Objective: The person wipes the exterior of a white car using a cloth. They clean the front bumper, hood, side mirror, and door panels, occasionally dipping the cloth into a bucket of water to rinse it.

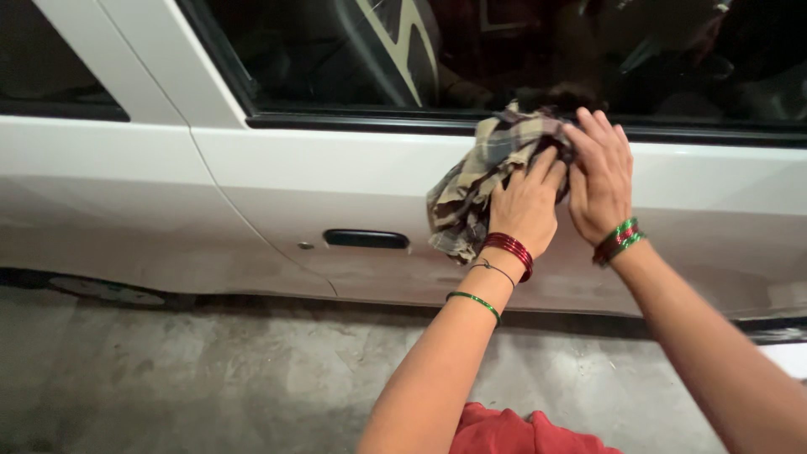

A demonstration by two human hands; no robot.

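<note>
A checked brown and cream cloth [475, 181] is bunched against the white car door [336, 181], just below the window sill. My left hand [528, 206] presses on the cloth's right part, fingers spread over it. My right hand [601, 176] lies flat beside it, fingertips on the cloth's upper edge near the black window trim [353, 122]. Red and green bangles sit on both wrists.
A black door handle [366, 240] is left of the cloth, low on the door. The dark window [504, 50] shows seats inside. Grey concrete floor [210, 378] runs under the car. A tyre edge [92, 290] shows at lower left. Red clothing [513, 433] is at the bottom.
</note>
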